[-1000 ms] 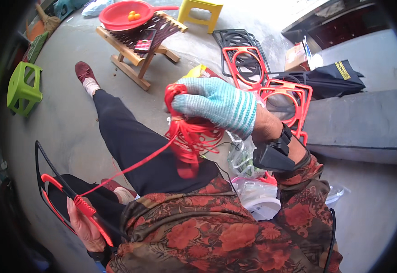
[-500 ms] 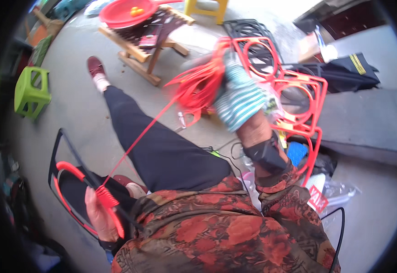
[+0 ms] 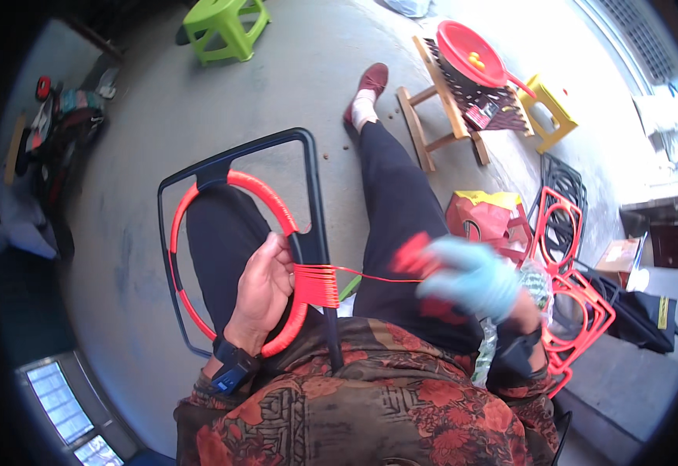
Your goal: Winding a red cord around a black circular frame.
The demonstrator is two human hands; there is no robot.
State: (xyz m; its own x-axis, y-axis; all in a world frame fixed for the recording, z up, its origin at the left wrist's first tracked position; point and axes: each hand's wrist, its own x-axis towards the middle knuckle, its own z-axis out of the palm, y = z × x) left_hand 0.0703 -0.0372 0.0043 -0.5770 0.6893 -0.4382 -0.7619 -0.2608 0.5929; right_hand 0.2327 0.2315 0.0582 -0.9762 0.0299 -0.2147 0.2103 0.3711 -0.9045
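Note:
A black rectangular frame (image 3: 313, 175) with a round ring in it rests over my left thigh. Red strand is wound round most of the ring (image 3: 265, 189). My left hand (image 3: 263, 283) is closed on the ring's right side, bare, with a band at the wrist. Beside its fingers, tight red coils (image 3: 317, 286) bind the ring to the frame's side bar. From these coils a single red strand (image 3: 382, 277) runs taut to my right hand (image 3: 471, 276). That hand wears a pale blue glove and is smeared by motion; a blurred red strand bundle (image 3: 413, 255) shows at it.
Several red-wound frames (image 3: 580, 314) lie at the right, near black frames (image 3: 563, 182) and a red and yellow bag (image 3: 488, 217). Ahead stand a wooden stool (image 3: 440, 101) bearing a red basin (image 3: 463, 50), a yellow stool (image 3: 549, 116) and a green stool (image 3: 230, 31).
My view has swung left, so the black frame sits nearer the middle. My right hand, earlier stretched far out with the red bundle, is now lower and closer to the coils.

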